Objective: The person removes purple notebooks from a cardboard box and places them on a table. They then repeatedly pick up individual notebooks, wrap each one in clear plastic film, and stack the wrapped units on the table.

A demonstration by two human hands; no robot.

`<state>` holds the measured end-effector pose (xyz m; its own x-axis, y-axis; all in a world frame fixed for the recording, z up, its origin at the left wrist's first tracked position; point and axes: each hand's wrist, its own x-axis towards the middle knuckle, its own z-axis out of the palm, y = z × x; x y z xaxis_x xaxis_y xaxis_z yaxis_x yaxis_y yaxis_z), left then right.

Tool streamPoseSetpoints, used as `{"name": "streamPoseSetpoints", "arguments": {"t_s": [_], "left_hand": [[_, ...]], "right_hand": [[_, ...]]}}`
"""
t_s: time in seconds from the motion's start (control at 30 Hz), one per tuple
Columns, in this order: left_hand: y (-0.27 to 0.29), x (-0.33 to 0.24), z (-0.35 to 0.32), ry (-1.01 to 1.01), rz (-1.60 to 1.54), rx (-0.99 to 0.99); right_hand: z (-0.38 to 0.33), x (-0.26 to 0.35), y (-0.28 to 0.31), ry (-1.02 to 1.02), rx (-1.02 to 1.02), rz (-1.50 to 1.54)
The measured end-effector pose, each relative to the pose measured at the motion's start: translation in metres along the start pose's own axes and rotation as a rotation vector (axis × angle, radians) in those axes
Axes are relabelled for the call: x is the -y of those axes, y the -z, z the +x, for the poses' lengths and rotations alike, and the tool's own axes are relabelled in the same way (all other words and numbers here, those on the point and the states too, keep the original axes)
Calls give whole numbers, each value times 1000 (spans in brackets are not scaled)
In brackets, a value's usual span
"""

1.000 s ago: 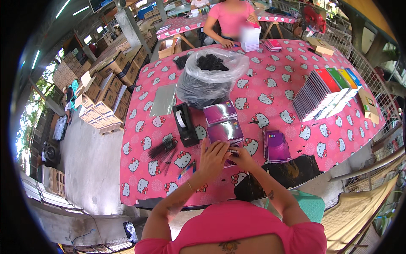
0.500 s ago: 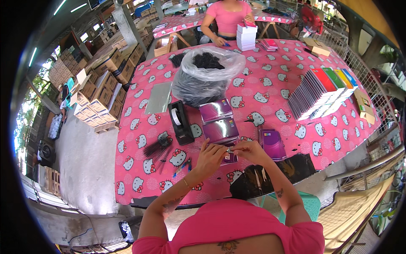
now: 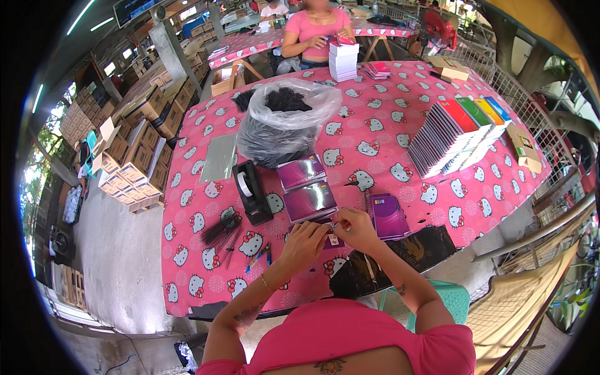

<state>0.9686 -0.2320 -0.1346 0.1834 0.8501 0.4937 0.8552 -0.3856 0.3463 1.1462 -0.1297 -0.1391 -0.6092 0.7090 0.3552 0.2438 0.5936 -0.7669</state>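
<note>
My left hand (image 3: 304, 244) and my right hand (image 3: 355, 229) meet over a small purple notebook (image 3: 334, 242) near the table's front edge. Both hands are closed, fingertips pinched together around a tiny item at the notebook's far end. What they pinch is too small to make out. Just beyond lie glossy purple notebooks (image 3: 310, 201) in two stacks. To the right of my right hand rests a purple spiral notebook (image 3: 387, 217). A black tape dispenser (image 3: 252, 195) stands left of the stacks.
Black wire spirals (image 3: 222, 230) and pens (image 3: 259, 257) lie at left. Behind the stacks stands a clear plastic bag (image 3: 278, 128) full of black spirals. Colourful notebooks (image 3: 447, 134) are piled at right. Across the table a person (image 3: 315, 34) handles a white notebook stack (image 3: 343, 61).
The whole view has shifted, so the table appears farther left and slightly lower. My hands stay together at the notebook. The person across has lifted a hand from the table toward the stack.
</note>
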Motion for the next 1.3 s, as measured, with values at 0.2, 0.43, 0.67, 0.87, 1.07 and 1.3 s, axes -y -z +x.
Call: {"name": "streamPoseSetpoints", "arguments": {"t_s": [0.2,0.43,0.67,0.87,1.07,1.3], "left_hand": [[43,-13,48,-159,-268,-48],[-21,67,2,-81,350,-66],[35,32,10,2,289,-95],[-7,25,-28,-41,92,-121],[44,109,-86,596,393,-375],[20,144,-140,605,587,-264]], "right_hand": [[-19,42,35,-179,203,341],[-65,-64,53,-11,-184,-642],[-42,-36,36,-33,-124,-493],[-30,-36,-58,-232,-78,570],[-23,-43,-74,-102,-119,591],[-19,-47,-73,-299,102,630]]}}
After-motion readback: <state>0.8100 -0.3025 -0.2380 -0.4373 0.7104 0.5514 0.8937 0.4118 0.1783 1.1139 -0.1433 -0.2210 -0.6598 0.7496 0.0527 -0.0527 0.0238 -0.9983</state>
